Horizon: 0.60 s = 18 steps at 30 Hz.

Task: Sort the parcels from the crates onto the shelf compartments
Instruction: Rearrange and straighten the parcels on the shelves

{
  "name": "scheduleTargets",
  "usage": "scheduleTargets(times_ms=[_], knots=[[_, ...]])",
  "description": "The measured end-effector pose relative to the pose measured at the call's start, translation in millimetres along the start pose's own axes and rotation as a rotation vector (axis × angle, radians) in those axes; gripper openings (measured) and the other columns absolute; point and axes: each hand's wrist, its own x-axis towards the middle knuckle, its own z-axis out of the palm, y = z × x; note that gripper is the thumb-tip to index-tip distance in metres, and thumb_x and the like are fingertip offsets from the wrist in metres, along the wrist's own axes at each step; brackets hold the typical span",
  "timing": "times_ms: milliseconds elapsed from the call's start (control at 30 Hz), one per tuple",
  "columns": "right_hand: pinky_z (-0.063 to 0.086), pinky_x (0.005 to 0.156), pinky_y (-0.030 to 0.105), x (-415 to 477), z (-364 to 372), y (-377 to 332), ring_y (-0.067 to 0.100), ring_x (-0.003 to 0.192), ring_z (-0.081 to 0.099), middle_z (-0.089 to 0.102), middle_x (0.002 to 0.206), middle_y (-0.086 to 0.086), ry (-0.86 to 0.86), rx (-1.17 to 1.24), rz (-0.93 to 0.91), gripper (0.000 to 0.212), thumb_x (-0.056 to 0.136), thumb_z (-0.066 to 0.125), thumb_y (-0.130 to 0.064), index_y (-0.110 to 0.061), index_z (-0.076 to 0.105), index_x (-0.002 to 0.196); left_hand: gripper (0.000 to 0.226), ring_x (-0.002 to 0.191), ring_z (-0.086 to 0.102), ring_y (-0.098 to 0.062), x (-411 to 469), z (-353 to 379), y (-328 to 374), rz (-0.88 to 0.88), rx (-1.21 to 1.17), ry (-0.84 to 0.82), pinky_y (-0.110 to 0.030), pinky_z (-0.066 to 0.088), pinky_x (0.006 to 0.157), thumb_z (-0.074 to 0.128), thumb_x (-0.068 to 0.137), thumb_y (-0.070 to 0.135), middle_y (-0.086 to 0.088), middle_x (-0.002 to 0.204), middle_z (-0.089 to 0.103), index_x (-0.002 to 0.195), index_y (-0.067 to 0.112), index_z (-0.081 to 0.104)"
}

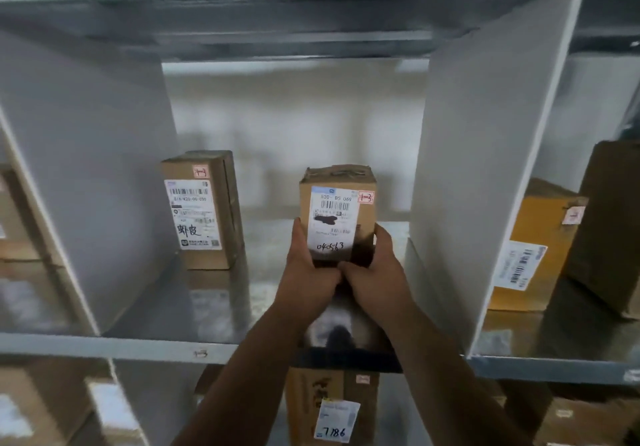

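Note:
A small upright cardboard parcel [337,210] with a white shipping label and a red-marked sticker stands inside the middle shelf compartment [242,307]. My left hand [310,269] grips its lower left side and my right hand [375,269] grips its lower right side, thumbs meeting below the label. Whether its base touches the metal shelf floor is hidden by my hands. A second, similar labelled parcel [202,210] stands upright at the left of the same compartment.
Grey divider panels [478,168] wall the compartment on both sides. The right compartment holds a yellow parcel [533,255] and a dark brown box [609,223]. Below the shelf edge [138,347] stand more boxes, one labelled 7186 [332,407].

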Motion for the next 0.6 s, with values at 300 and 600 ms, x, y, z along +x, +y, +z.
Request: scheduleTargets(times_ms=[300,600], knots=[[0.053,0.096,0.037,48,12,-1,0.021,0.111,0.067,0.069,0.122,-0.01,-0.008,0.01,0.033,0.08,0.087,0.071,-0.013,-0.035,0.029,0.152,0.102,0.121,0.062,-0.015,35,9,2,-0.06,0.1,-0.011,-0.031,0.051,0.098,0.056,0.085,-0.007,0.011,0.133,0.06,0.162,0.035,0.003],[0.047,0.088,0.031,46,16,8,0.021,0.108,0.066,0.071,0.119,-0.009,0.066,-0.04,-0.016,0.076,0.088,0.068,-0.011,-0.036,0.036,0.152,0.1,0.105,0.064,-0.003,31,10,-3,-0.055,0.058,0.01,-0.006,0.048,0.077,0.055,0.087,-0.011,0.016,0.124,0.061,0.162,0.035,0.008]])
